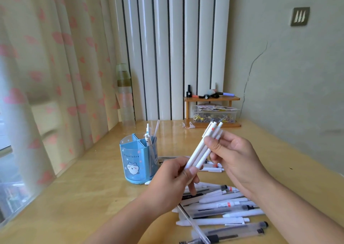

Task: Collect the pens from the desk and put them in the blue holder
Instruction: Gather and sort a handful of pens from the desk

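Both hands hold one slanted bundle of white pens above the desk. My left hand grips its lower end, and my right hand pinches it near the top. To the left stands the blue holder, round with a cartoon cat and several compartments; a few pens stick up from its back section. Several more pens, white and clear, lie scattered on the desk under and in front of my hands.
A small wooden shelf with markers and a clear box of clips stands at the back by the radiator. A tall clear bottle is at the back left beside the heart-print curtain. The wooden desk has bare surface on the left.
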